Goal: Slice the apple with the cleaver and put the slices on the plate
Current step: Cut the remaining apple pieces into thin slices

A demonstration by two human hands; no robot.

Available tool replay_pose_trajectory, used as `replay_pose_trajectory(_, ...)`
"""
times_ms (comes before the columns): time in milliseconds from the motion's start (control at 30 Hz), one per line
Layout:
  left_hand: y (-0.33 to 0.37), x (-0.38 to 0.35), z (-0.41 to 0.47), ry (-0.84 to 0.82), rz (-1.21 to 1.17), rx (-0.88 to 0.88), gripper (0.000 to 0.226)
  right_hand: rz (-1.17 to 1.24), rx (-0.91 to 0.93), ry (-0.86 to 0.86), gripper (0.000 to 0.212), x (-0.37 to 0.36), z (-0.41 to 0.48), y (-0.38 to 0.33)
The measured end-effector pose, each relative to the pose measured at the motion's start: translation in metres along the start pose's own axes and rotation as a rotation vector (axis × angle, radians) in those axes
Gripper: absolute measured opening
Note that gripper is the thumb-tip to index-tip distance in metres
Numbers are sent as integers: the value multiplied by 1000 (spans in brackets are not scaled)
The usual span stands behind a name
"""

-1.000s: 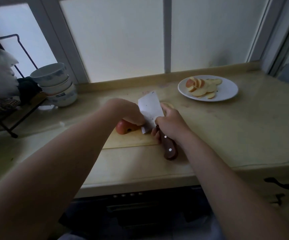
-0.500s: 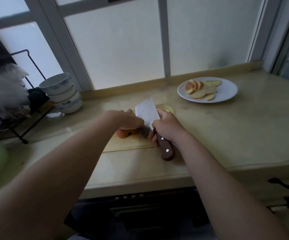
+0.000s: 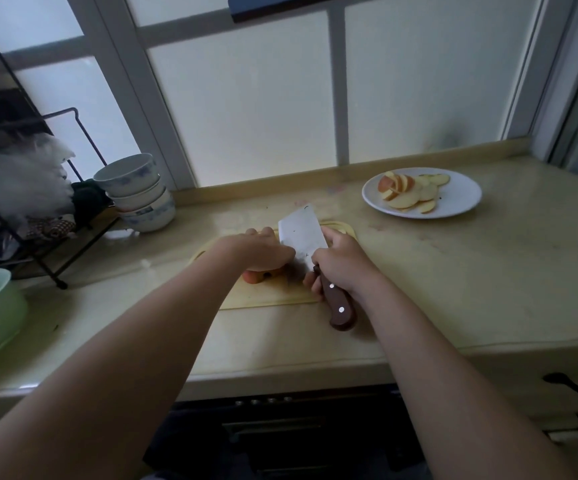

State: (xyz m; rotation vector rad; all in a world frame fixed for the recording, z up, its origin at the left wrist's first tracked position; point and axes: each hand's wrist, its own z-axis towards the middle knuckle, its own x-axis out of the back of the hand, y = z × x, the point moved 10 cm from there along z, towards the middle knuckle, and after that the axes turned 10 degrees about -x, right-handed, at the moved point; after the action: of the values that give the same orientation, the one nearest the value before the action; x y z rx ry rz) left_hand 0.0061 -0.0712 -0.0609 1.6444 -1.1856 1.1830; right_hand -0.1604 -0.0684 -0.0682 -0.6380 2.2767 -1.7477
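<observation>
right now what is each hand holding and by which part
The right hand grips the cleaver by its wooden handle; the left hand holds the apple from above.

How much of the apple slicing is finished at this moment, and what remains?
Done: several slices already lie on the white plate. In hand: the left hand holds the remaining apple piece on the cutting board while the right hand grips the cleaver. Left: slicing that piece and plating its slices.

left hand [image 3: 258, 251]: bare
right hand [image 3: 344, 263]: bare
forearms [image 3: 149, 341]: bare skin from behind the fingers back to the frame edge
</observation>
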Motion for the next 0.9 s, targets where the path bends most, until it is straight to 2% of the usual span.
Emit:
replay_pose_trajectory(467, -2, -3, 6, 7, -12, 0, 69, 0, 4, -4, 56, 1, -4, -2)
replay_pose_trajectory(900, 13, 0, 2, 57, 36, -185, 59, 25, -23, 19, 71, 2, -2, 2)
